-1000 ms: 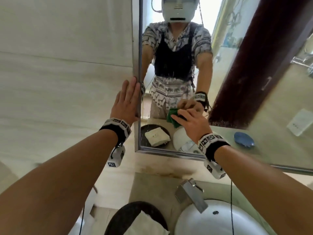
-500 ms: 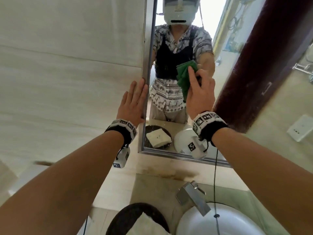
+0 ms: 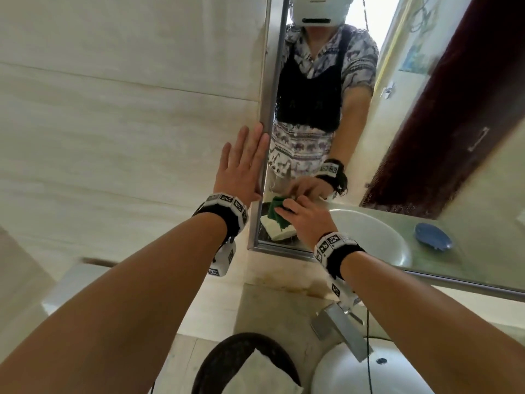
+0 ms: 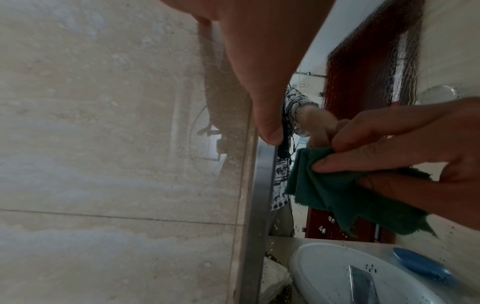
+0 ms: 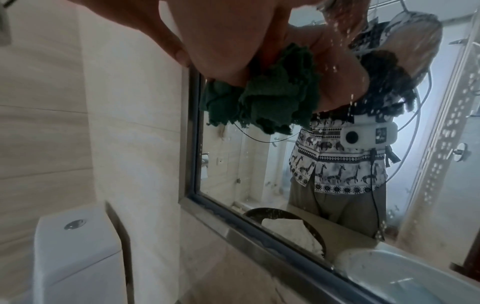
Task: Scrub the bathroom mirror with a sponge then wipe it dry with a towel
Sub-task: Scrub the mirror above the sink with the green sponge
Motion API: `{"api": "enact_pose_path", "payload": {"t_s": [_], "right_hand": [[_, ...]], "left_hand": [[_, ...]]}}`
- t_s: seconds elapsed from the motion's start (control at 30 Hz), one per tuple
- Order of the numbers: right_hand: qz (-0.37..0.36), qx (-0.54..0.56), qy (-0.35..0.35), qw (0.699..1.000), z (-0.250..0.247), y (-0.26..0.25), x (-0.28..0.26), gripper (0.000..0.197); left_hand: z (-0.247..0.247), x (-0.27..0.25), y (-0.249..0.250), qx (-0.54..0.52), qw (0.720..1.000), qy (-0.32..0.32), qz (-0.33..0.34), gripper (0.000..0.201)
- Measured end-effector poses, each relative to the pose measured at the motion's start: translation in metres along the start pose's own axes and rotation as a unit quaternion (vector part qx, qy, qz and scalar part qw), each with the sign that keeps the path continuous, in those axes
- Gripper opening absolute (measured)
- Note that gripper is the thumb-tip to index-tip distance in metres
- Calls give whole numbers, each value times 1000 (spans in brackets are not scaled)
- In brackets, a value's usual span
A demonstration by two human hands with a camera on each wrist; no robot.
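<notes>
The wall mirror (image 3: 397, 172) has a metal frame and water drops on the glass. My right hand (image 3: 295, 211) grips a dark green sponge (image 3: 276, 211) and presses it on the glass near the lower left corner. The left wrist view shows the sponge (image 4: 350, 197) crumpled under the right hand's fingers (image 4: 389, 156). In the right wrist view the sponge (image 5: 272, 98) bulges below my palm. My left hand (image 3: 244, 157) lies flat on the tiled wall, its thumb side along the mirror's left frame (image 4: 259, 185). A white towel (image 3: 261, 376) lies in a black basket.
Below the mirror are a white basin (image 3: 369, 373) with a metal faucet (image 3: 338, 331) and the black basket (image 3: 216, 362) on the counter. A white toilet tank (image 5: 75, 246) stands to the left. A blue soap dish (image 3: 433, 236) shows in the reflection.
My right hand swept the sponge up the glass half a second ago and has come back down to the lower left corner. The left hand has stayed flat on the wall.
</notes>
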State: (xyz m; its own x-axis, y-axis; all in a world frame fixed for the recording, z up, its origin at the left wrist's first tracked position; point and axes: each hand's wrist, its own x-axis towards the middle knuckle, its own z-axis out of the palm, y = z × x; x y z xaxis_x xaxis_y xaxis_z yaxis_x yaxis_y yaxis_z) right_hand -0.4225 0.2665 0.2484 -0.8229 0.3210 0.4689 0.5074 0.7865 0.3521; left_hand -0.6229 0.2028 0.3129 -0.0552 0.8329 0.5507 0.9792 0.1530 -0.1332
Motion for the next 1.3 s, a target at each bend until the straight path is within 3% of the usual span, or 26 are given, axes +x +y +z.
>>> {"api": "enact_pose_path", "payload": {"t_s": [0.13, 0.27, 0.43, 0.5, 0.63, 0.73, 0.97, 1.3], "right_hand": [[22, -3, 4, 1000, -11, 5, 6, 39], [96, -11, 35, 995, -42, 15, 9, 32], [209, 53, 22, 976, -88, 17, 5, 44], [261, 68, 23, 963, -96, 20, 0, 32], [308, 92, 40, 946, -113, 31, -23, 35], [321, 107, 55, 940, -133, 41, -46, 34], [359, 124, 80, 921, -193, 70, -139, 35], [432, 112, 79, 891, -284, 148, -337, 39]], "left_hand": [[0, -1, 5, 13, 1000, -15, -17, 142], [-7, -5, 8, 9, 999, 14, -29, 111], [-37, -15, 5, -6, 997, -80, -12, 127], [-46, -21, 9, -20, 993, -113, -33, 122], [-67, -31, 28, -49, 977, -192, -81, 86], [-85, -32, 51, -62, 968, -238, -58, 58], [-135, -32, 152, -73, 968, -236, 30, 50], [-185, -69, 344, -124, 971, -194, 69, 45]]}}
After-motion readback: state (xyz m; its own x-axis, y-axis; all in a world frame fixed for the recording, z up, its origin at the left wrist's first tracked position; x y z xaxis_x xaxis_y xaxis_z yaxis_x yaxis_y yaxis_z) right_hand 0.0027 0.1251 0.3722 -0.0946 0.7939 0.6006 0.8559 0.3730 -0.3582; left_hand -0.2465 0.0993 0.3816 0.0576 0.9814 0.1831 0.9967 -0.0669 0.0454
